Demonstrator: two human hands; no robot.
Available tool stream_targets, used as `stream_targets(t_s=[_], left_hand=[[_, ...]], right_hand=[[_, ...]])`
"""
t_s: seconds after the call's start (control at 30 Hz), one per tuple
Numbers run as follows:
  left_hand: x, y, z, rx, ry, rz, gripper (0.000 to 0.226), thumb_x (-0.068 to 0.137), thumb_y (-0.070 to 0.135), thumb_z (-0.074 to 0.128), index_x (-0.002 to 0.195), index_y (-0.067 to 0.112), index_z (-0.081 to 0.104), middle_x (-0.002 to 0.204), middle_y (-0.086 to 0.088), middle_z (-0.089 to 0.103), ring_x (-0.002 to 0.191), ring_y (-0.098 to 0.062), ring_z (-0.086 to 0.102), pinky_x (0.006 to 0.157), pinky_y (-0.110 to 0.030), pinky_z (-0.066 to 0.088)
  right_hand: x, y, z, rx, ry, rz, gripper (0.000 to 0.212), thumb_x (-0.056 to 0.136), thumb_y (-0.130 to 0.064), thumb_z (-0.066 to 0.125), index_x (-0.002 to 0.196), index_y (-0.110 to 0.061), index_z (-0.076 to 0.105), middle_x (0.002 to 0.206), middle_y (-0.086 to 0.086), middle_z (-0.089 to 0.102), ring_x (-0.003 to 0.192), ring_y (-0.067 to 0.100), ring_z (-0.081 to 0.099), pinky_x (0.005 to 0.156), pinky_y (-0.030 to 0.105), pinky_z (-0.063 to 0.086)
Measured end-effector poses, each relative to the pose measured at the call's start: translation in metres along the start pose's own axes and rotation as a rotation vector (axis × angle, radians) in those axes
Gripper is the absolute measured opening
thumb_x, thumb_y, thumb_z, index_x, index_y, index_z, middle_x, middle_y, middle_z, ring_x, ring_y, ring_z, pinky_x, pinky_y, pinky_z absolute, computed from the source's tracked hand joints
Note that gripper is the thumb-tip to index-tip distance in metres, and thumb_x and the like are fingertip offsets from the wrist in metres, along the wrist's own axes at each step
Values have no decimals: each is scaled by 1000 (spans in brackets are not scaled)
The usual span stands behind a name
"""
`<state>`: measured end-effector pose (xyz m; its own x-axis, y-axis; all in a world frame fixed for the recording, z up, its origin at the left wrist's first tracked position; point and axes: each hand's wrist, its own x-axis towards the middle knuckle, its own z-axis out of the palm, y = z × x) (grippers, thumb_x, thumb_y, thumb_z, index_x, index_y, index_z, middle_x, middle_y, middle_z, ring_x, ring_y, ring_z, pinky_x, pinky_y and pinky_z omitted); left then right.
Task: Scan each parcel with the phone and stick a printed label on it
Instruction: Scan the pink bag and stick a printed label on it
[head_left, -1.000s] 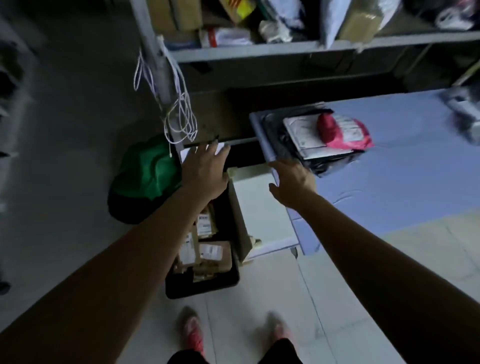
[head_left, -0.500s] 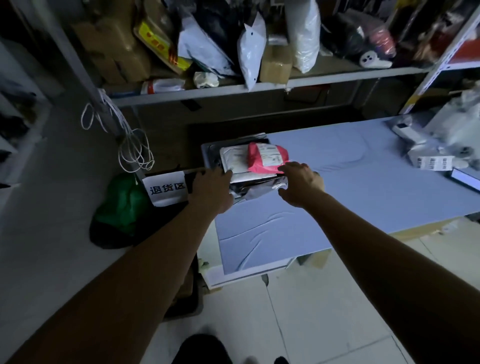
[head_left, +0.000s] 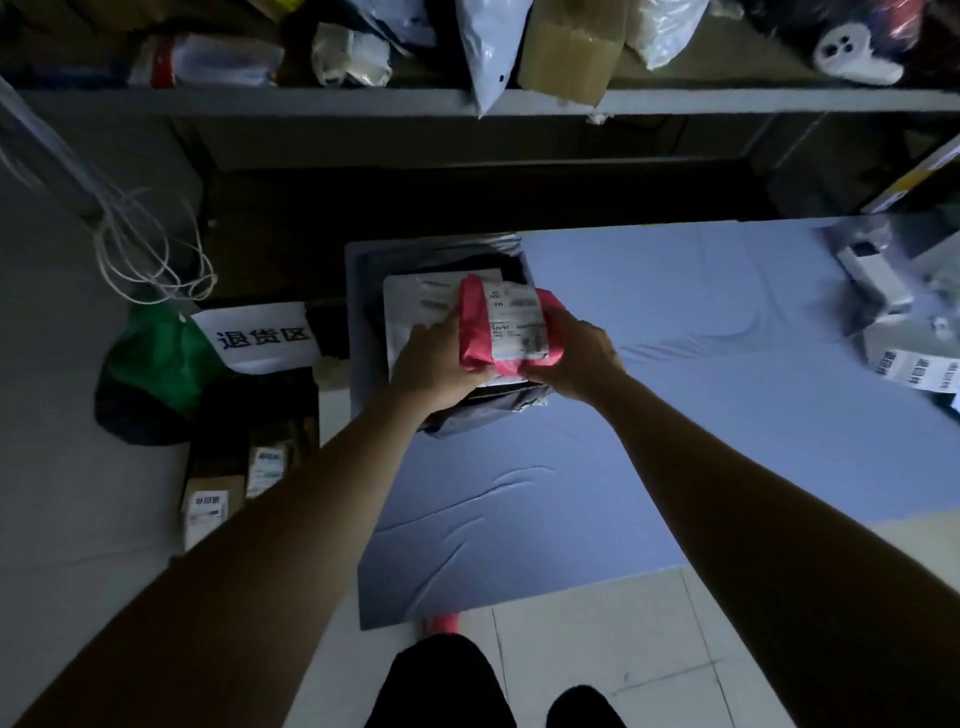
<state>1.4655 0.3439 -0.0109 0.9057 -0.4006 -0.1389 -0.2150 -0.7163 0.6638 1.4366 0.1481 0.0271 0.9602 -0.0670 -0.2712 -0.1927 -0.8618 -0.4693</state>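
A pink parcel (head_left: 474, 332) with a white shipping label tops a stack of parcels at the table's far left corner. Under it lie a white parcel (head_left: 415, 306) and dark grey bags (head_left: 488, 410). My left hand (head_left: 434, 364) grips the pink parcel's left side. Its right side is held by my right hand (head_left: 574, 358). A strip of printed labels (head_left: 917, 371) lies at the table's right edge beside a grey label printer (head_left: 878, 280). No phone is in view.
The table (head_left: 649, 415) is covered in blue cloth. A black crate (head_left: 249, 457) of labelled boxes stands on the floor to the left, with a white sign (head_left: 257, 338) and a green bag (head_left: 156, 364). A shelf (head_left: 363, 101) of parcels runs along the back.
My view has swung from the floor crate up to the table. Both hands have moved onto the parcel stack and closed round the pink parcel.
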Motion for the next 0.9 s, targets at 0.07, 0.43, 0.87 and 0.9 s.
stream_targets(t_s=[0.07,0.43,0.87,0.9], left_hand=[[14,-1,9,-110,32,-24,87,70,35,87,144,21,43,121,7,68,108,-13,65,94,-26,54],[20,62,40,-324,275,-167,59,69,15,90,114,40,61,88,45,61,89,27,56,73,5,42],[40,331,249,-414,226,-109,61,67,3,87,123,18,66,98,22,66,81,17,64,65,-3,49],[45,347,271,-428,203,-117,61,67,4,87,123,18,66,96,22,66,80,17,64,62,-3,48]], right_hand=[[12,9,-1,51,-18,-21,96,70,-38,89,150,-35,36,118,-2,73,110,27,66,88,33,55],[11,62,-36,331,43,-169,43,80,-21,82,121,-16,69,102,4,75,93,22,69,80,33,57],[-101,352,-193,353,103,-108,54,77,-21,87,127,-16,69,108,3,76,97,18,70,79,21,53],[-106,377,-198,352,104,-74,54,77,-24,88,127,-16,69,108,2,76,96,17,69,77,18,50]])
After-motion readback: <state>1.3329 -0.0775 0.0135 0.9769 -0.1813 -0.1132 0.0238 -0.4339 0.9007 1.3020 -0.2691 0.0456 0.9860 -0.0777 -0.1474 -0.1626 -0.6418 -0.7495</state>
